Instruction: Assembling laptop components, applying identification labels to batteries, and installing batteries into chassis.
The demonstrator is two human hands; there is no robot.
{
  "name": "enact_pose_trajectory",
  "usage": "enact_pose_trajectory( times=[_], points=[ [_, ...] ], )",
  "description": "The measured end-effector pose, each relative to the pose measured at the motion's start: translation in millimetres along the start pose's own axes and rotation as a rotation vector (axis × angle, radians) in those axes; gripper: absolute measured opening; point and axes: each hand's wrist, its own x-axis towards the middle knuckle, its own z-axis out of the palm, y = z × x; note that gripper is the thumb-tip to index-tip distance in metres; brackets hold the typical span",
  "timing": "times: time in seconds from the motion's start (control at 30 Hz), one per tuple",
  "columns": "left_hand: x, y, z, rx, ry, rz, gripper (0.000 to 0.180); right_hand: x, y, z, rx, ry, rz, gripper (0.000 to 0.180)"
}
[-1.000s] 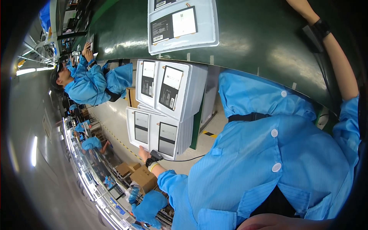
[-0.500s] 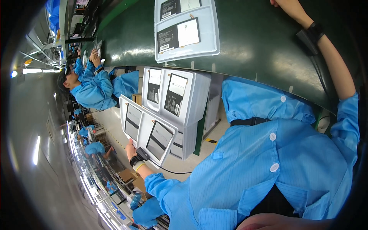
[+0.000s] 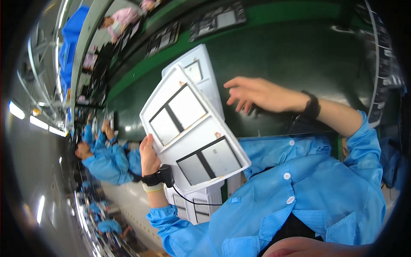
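Observation:
My left hand grips the left edge of a white plastic tray, tilted up in front of me. In its two compartments lie flat battery packs, an upper one and a lower one, each with pale panels and a black band. Behind it, on the green table, lies another tray, partly covered, with a battery pack showing. Over the table, right of both trays, hovers my right hand, fingers apart and holding nothing. Below the held tray stands a stack of white trays, mostly hidden.
Along the far side of the green table lie dark laptop-like parts. A co-worker in blue works at the left. From my left wrist device a black cable runs toward my body.
My left hand has lifted the tray from beside the stack up over the table edge, tilting it. My right hand has come down and inward. The view has shifted.

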Motion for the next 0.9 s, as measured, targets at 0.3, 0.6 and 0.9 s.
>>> enact_pose_trajectory(
  times=[0.3, 0.6, 0.9],
  points=[
    [132, -16, 276, 0.054, -0.455, 0.145, 0.048, -96, 30, -78, -0.245, 0.841, -0.046, 0.047],
    [33, -18, 416, 0.974, -0.977, 1.261, 0.107, -169, 64, -139, -0.713, 1.002, 0.057, 0.05],
    [24, -13, 409, 1.205, -0.995, 1.205, 0.123, -221, -1, -65, -1.183, 1.041, -0.138, 0.039]
  ],
)
